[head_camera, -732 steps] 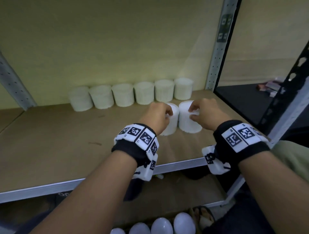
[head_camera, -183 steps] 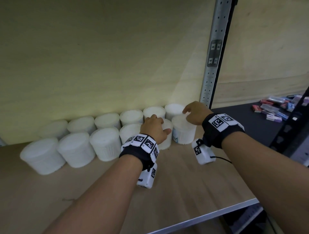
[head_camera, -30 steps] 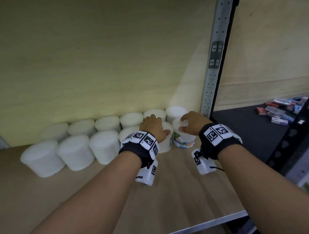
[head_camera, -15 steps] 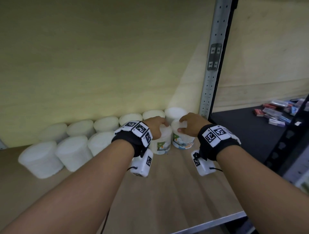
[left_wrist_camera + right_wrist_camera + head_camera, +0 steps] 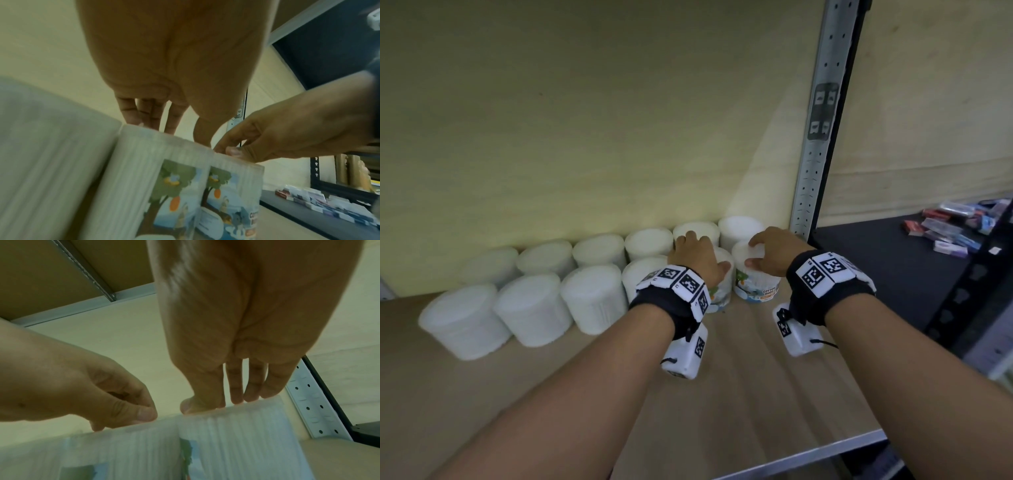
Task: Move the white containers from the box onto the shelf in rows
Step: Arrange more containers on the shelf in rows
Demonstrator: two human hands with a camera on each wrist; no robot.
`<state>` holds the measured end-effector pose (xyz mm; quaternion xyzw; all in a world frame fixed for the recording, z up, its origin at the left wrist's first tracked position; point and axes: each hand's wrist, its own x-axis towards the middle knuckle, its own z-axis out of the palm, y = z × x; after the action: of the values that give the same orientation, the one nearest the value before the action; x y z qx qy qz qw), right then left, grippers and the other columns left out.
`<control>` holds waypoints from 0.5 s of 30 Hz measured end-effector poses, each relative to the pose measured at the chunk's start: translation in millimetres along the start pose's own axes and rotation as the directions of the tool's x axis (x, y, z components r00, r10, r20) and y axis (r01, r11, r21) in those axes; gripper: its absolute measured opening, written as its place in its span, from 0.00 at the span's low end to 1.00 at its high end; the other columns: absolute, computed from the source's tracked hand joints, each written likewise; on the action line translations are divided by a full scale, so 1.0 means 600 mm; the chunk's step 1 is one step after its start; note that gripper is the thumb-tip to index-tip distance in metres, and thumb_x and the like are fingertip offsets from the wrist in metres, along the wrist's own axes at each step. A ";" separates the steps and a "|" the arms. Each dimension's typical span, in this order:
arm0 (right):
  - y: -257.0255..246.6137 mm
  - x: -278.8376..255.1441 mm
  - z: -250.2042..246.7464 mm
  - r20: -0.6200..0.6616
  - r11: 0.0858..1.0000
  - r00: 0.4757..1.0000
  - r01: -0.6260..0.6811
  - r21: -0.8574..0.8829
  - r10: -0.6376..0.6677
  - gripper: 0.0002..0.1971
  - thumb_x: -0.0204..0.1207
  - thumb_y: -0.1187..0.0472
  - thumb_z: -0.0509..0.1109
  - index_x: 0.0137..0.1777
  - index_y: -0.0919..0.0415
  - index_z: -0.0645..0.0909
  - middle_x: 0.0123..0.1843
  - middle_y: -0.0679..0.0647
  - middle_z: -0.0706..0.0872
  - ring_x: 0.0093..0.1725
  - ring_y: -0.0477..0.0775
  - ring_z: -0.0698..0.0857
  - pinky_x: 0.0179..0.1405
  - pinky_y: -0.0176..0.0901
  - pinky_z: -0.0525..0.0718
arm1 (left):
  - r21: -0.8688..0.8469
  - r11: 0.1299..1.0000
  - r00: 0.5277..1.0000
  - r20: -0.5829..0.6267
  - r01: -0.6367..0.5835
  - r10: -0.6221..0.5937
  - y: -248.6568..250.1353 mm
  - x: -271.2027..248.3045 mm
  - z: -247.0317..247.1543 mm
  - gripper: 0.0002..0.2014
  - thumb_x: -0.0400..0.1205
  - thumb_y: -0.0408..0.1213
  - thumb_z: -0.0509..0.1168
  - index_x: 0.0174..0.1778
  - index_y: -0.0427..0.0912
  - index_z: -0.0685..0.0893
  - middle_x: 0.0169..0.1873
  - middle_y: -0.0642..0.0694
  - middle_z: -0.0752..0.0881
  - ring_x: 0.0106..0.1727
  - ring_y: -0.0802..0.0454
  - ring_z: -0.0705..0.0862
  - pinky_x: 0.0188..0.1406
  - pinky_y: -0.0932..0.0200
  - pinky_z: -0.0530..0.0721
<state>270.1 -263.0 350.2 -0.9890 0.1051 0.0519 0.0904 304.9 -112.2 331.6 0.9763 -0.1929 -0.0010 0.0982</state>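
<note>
Two rows of white containers stand at the back of the wooden shelf, a back row and a front row. At the right end of the front row, my left hand grips the top of one container from above, its picture label facing me. My right hand grips the lid of the neighbouring end container, label also to the front. The two tubs stand side by side, touching. In the left wrist view my left hand curls over its tub. In the right wrist view my right hand does the same.
A perforated metal upright rises just right of the rows. Beyond it lies a dark shelf with several small packets. The yellowish wall stands directly behind the back row. Bare board runs from the front row to the metal front edge.
Both hands have turned their containers on the spot. The left one's label, hidden a second ago, now faces front; the right one's label shows more fully.
</note>
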 end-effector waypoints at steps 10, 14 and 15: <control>0.000 -0.001 0.001 -0.011 1.000 1.000 -0.003 0.000 0.003 0.30 0.80 0.45 0.66 0.79 0.54 0.68 0.80 0.56 0.67 0.78 0.59 0.69 0.76 0.50 0.69 | -0.087 0.983 0.964 0.199 -0.161 0.175 -0.013 0.000 -0.039 0.26 0.82 0.32 0.64 0.78 0.42 0.69 0.78 0.43 0.69 0.77 0.45 0.70 0.73 0.57 0.68; -0.001 -0.001 0.001 -0.005 1.000 1.000 -0.009 -0.002 0.009 0.30 0.79 0.44 0.66 0.79 0.53 0.68 0.80 0.55 0.68 0.78 0.59 0.70 0.76 0.51 0.70 | -0.112 0.979 0.956 0.220 -0.170 0.191 -0.020 0.002 -0.040 0.27 0.81 0.31 0.64 0.77 0.45 0.70 0.77 0.44 0.70 0.77 0.46 0.70 0.74 0.58 0.68; -0.001 -0.001 0.001 -0.004 1.000 1.000 -0.009 -0.003 0.009 0.30 0.79 0.44 0.66 0.79 0.53 0.68 0.80 0.55 0.68 0.78 0.59 0.70 0.76 0.51 0.70 | -0.118 0.978 0.957 0.218 -0.171 0.194 -0.022 0.002 -0.040 0.27 0.81 0.31 0.65 0.77 0.46 0.71 0.77 0.45 0.70 0.77 0.46 0.70 0.74 0.58 0.68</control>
<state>269.7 -262.1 350.0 -0.9887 0.1096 0.0504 0.0884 311.8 -96.3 352.8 0.9417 -0.2919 -0.1134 0.1228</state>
